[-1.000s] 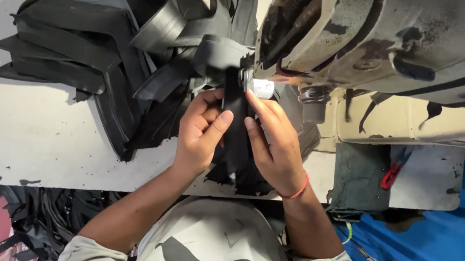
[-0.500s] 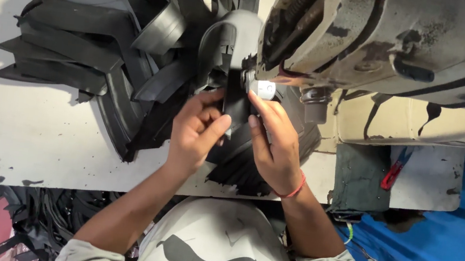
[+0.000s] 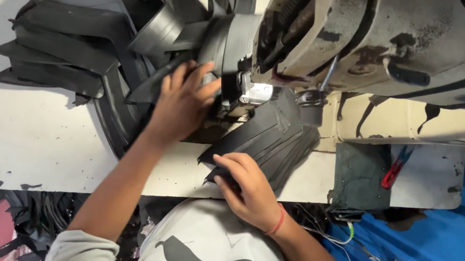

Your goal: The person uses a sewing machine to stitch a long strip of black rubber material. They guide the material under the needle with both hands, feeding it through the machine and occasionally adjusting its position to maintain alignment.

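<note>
My left hand (image 3: 181,104) lies fingers spread on a curved black strip (image 3: 227,45) and presses it against the needle area (image 3: 249,92) of a worn grey sewing machine (image 3: 387,43). My right hand (image 3: 249,188) is at the table's front edge. Its fingers grip the near end of a fanned stack of flat black pieces (image 3: 273,136) lying under the machine head. A red band is on that wrist.
A big heap of black strips and cut pieces (image 3: 75,50) covers the white table (image 3: 10,137) to the left. A red-handled tool (image 3: 394,167) lies on a grey plate at right. More black scraps (image 3: 35,218) lie on the floor below, beside blue sheeting (image 3: 444,248).
Both hands were together at the needle on one black piece. Now my left hand has gone up and left onto the strip, and my right hand has dropped to the stack at the table's edge.
</note>
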